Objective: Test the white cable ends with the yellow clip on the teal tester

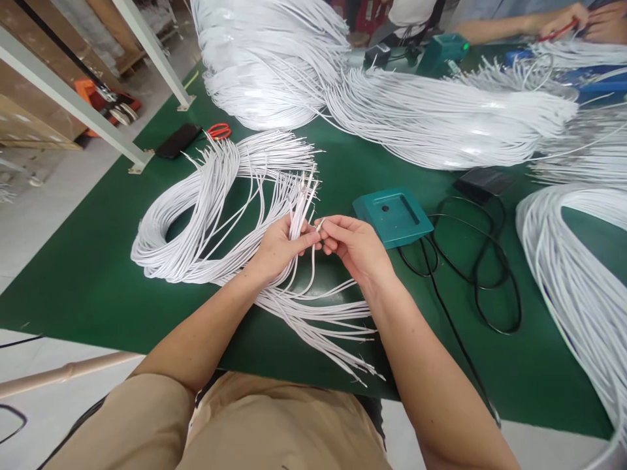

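Note:
My left hand (284, 247) is closed around several white cables (298, 222), whose stripped ends point up and away from me. Close against it, my right hand (353, 245) pinches the end of one white cable (313, 261) between thumb and forefinger. The fingertips of both hands nearly meet at that end; its fine detail is too small to make out. A coiled bundle of white cables (166, 225) lies to the left, its loose ends fanning out behind my left hand. More cable ends (333, 333) spread over the table below my wrists.
A teal device with a recessed top (394, 215) sits right of my hands, near black cords (482, 281). Large white cable bundles (441, 117) lie behind. A black phone (179, 140) and red-handled scissors (219, 131) rest at left. Another person's hands (563, 23) work at top right.

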Demonstrator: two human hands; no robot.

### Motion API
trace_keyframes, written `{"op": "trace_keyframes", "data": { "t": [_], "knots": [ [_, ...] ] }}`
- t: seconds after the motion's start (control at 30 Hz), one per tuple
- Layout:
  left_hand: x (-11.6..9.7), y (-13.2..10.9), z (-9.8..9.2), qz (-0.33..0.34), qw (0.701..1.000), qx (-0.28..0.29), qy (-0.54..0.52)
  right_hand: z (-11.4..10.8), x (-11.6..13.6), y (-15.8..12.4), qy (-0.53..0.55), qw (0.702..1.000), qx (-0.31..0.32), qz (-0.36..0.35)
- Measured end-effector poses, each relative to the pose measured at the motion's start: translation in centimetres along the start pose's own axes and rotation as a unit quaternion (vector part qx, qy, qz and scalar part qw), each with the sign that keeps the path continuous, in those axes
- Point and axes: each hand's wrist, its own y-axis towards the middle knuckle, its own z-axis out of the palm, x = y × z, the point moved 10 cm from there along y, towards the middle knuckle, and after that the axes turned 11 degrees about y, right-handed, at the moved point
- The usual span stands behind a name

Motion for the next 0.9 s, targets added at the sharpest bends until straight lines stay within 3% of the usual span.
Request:
{"op": "trace_keyframes", "data": {
  "t": [0.13, 0.4, 0.53, 0.73, 0.9],
  "knots": [
    [-0.6, -0.1, -0.2, 0.013, 0.999, 0.002, 0.039, 0.0, -0.8, 0.1, 0.042, 0.999, -0.009, 0.026],
    [-1.2, -0.5, 1.7, 0.036, 0.993, 0.087, 0.072, 0.1, -0.1, 0.2, 0.01, 1.0, 0.0, 0.005],
    [-1.0, -0.6, 1.5, 0.03, 0.993, 0.074, 0.087, 0.0, -0.5, 0.2, -0.001, 1.0, -0.005, 0.026],
    [-1.1, -0.3, 0.7, 0.028, 0.995, 0.049, 0.084, 0.4, -0.9, 0.1, 0.046, 0.997, 0.051, 0.045],
    [-1.1, -0.3, 0.4, 0.031, 0.996, 0.037, 0.069, -0.4, -0.8, 0.2, 0.034, 0.999, 0.011, 0.026]
  ]
}}
